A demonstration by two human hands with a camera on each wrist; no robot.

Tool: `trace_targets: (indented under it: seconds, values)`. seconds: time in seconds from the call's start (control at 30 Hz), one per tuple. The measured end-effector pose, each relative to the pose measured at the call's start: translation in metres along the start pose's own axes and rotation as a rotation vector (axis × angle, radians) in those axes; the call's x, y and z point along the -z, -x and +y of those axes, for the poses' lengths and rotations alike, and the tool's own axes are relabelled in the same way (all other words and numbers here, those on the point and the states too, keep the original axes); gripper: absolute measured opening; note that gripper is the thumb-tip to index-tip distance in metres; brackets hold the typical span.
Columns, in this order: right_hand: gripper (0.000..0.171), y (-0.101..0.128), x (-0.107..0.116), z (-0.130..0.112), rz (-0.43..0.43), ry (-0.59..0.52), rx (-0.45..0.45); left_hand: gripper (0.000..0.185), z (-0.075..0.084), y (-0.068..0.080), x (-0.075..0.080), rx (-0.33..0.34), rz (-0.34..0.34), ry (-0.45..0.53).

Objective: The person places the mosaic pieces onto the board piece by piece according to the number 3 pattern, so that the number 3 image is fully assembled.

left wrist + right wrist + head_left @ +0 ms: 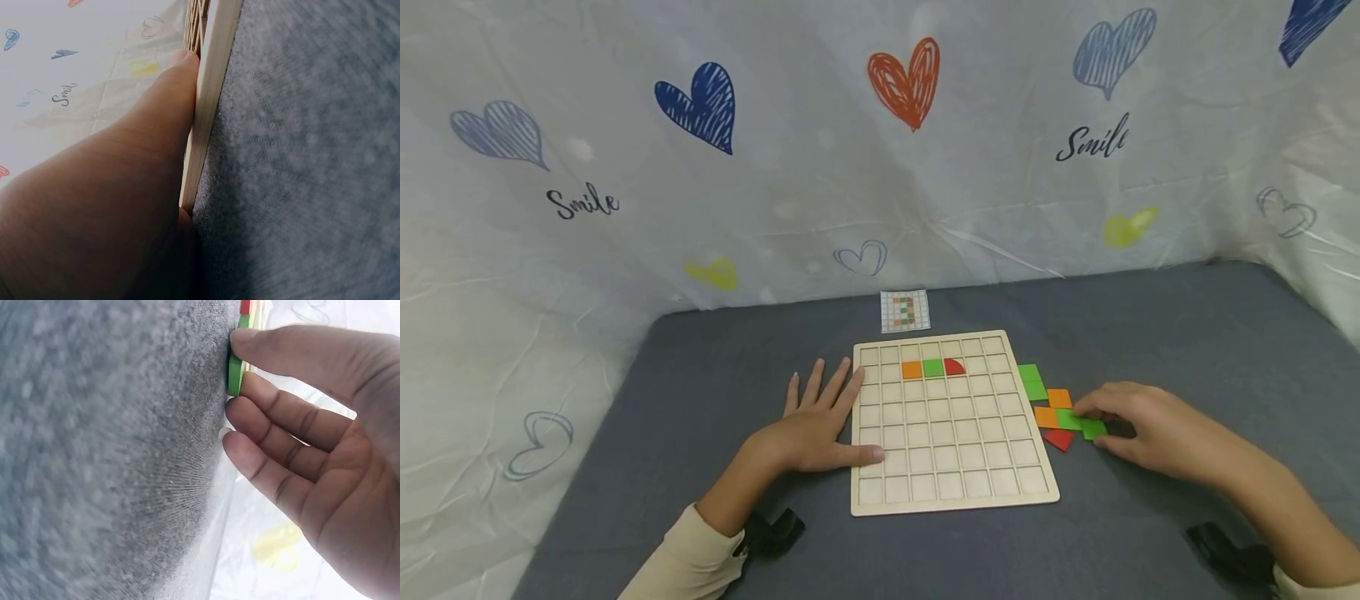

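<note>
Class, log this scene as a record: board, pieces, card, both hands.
Board: pale grid on grey cloth
In grid: orange square, green square, red quarter-circle, side by side
Loose pieces: green, orange, red, right of the board
Card: patterned, beyond the board
Left hand: spread, thumb on the board's edge
Right hand: fingers and thumb on a green piece

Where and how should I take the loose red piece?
Probably by its free near corner, pinched from the near side: the red piece lies low, that corner pointing out over bare cloth, while an orange piece and a green piece crowd its far edge.
</note>
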State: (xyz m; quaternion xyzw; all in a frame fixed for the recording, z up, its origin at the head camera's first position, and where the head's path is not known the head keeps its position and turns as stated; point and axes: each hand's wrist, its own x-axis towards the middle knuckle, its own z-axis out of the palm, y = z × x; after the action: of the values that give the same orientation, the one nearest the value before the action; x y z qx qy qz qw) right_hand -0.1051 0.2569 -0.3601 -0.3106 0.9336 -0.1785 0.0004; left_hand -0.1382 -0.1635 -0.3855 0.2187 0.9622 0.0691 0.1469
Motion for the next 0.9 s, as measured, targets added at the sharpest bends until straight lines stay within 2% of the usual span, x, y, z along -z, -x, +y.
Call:
trace_targets:
  seconds: [0.13,0.37,0.67,0.9]
  values:
    - [0.037,0.0,0.001,0.0,0.018,-0.008,0.001,0.108,0.002,0.001,0.003,-0.004,-0.014,-0.004]
    - [0.039,-0.002,0.001,0.0,0.096,-0.006,0.088,0.107,0.001,0.002,0.004,-0.009,-0.018,0.006]
    - [0.038,-0.008,-0.003,-0.001,0.079,-0.011,0.093,0.108,-0.001,0.001,0.0,-0.008,-0.003,-0.007]
    - [0.039,-0.011,-0.002,-0.003,0.09,-0.007,0.119,0.107,0.004,0.004,0.006,-0.016,-0.008,0.0]
